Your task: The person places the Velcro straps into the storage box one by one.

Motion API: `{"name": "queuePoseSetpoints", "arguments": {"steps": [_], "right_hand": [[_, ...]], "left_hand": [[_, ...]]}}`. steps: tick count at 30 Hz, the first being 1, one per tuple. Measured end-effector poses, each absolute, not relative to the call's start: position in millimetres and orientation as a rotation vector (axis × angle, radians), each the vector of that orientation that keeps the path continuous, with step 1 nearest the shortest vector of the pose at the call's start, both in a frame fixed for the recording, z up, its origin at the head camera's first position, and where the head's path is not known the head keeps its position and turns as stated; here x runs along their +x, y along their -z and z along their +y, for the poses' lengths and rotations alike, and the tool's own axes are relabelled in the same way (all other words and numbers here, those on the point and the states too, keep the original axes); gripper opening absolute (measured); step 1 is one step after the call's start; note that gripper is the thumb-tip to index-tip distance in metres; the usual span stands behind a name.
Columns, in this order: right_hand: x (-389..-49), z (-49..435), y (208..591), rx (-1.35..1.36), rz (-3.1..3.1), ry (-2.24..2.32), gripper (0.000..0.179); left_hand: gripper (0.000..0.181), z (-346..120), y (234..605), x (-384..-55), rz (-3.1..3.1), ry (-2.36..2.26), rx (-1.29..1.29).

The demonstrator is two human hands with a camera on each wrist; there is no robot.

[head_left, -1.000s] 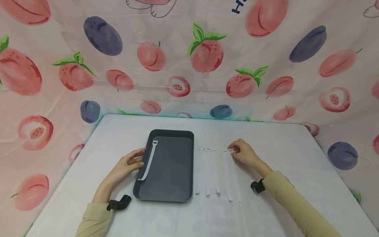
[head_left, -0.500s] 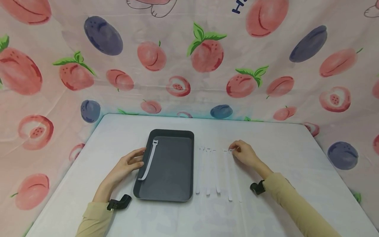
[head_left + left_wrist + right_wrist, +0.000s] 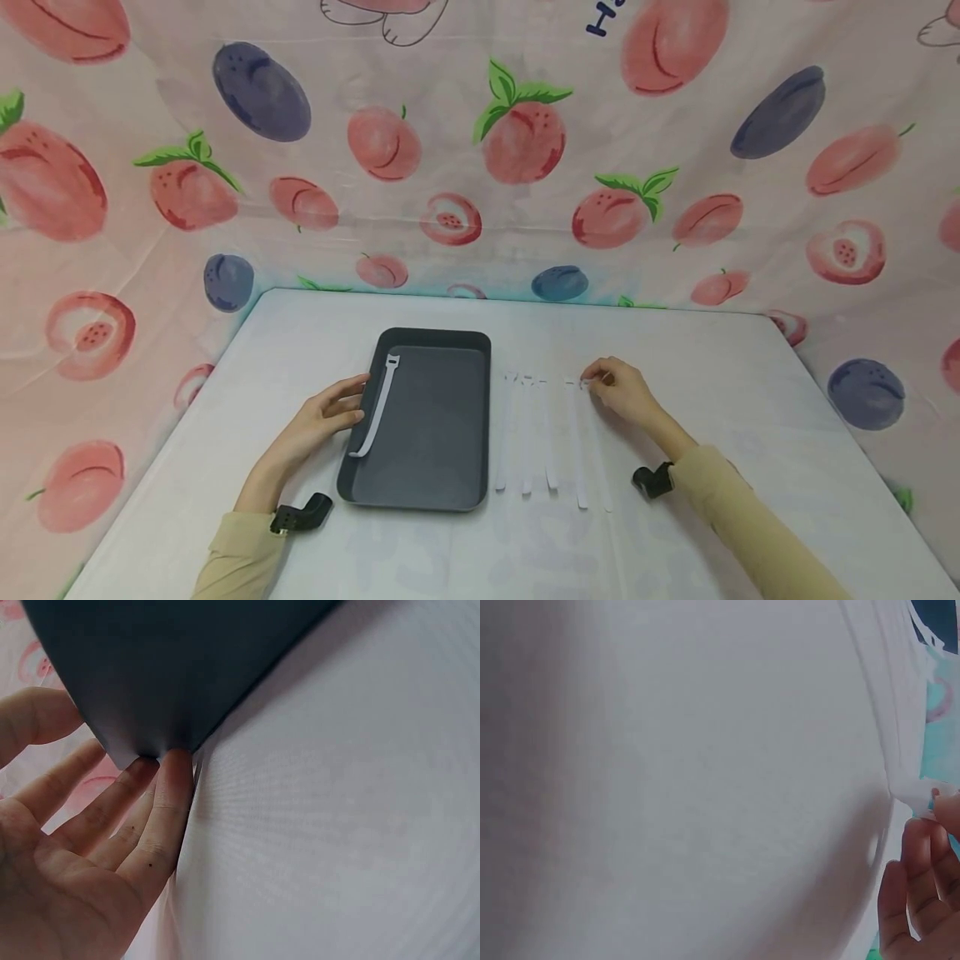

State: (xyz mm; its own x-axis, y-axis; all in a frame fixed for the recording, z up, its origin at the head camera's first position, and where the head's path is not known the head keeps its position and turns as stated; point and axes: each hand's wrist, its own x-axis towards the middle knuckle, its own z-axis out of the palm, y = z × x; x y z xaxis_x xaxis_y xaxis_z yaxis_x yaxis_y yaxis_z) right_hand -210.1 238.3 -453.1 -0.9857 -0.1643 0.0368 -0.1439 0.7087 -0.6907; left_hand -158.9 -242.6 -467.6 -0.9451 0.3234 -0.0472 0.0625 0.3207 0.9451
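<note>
A dark grey rectangular tray (image 3: 435, 433) lies on the table, with one white hook-and-loop cable tie (image 3: 381, 408) along its left side, slotted head at the far end. My left hand (image 3: 330, 410) rests against the tray's left wall; the left wrist view shows its fingertips (image 3: 177, 761) touching the outside of that wall. Right of the tray, several white cable ties (image 3: 551, 442) are laid out in a row, heads away from me. At the rightmost tie (image 3: 600, 450), my right hand (image 3: 618, 387) pinches the head, seen also as a white tab (image 3: 922, 791) in the right wrist view.
White cloth covers the table (image 3: 720, 375), and the ties blend into it. A fruit-print curtain (image 3: 450, 167) hangs behind and at both sides. A black wrist camera (image 3: 300, 513) sits on the left wrist, another camera (image 3: 652, 481) on the right.
My right hand has shifted slightly toward me and to the right, still at the rightmost tie's head. The left hand and the tray stay where they were.
</note>
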Motion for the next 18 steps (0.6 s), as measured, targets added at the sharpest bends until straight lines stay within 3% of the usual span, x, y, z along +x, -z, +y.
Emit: {"name": "queuePoseSetpoints", "arguments": {"steps": [18], "right_hand": [[-199,248,433,-0.361,2.932,1.236,0.015]], "left_hand": [[0.061,-242,468,-159,2.348,-1.660,0.311]]}}
